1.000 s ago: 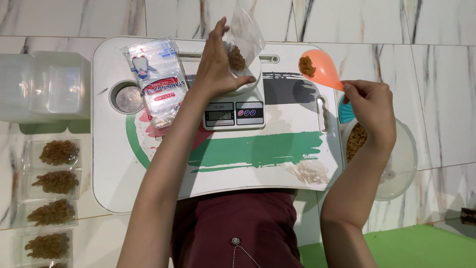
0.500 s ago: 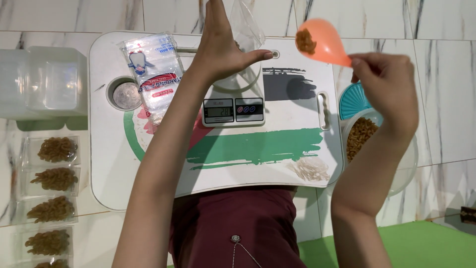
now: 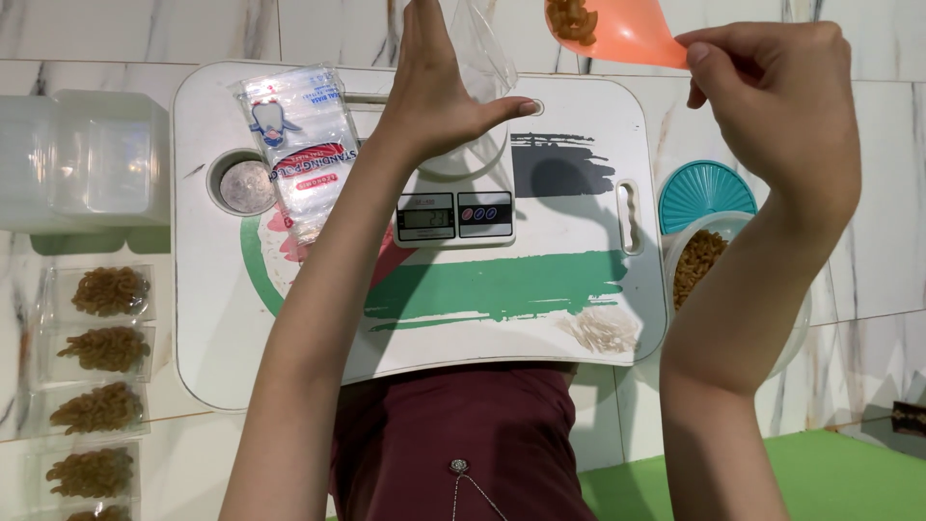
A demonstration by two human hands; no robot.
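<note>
Both hands have been raised higher above the digital scale (image 3: 453,214) than half a second ago, and the orange scoop (image 3: 622,29) has been carried inward toward the clear bag (image 3: 477,53). The left hand (image 3: 439,96) is held over the far edge of the scale, fingers straight and thumb spread wide, with the bag kept against it; how the bag is gripped cannot be told, as the fingertips are cut off by the frame. The scoop, loaded with brown spiral pasta (image 3: 571,17), is pinched at its near edge by the right hand (image 3: 776,106), beyond and to the right of the scale, close beside the bag's mouth. The scale is seated on a white lap tray (image 3: 579,309) painted with green and black strokes. Left of the scale, a pack of flat pouches (image 3: 304,145) lies over a round recess. Right of the scale, a clear tub of pasta (image 3: 696,265) and a teal lid (image 3: 704,193) are seen. Far left of the scale, filled packets (image 3: 101,347) are lined up on the counter (image 3: 58,29).
</note>
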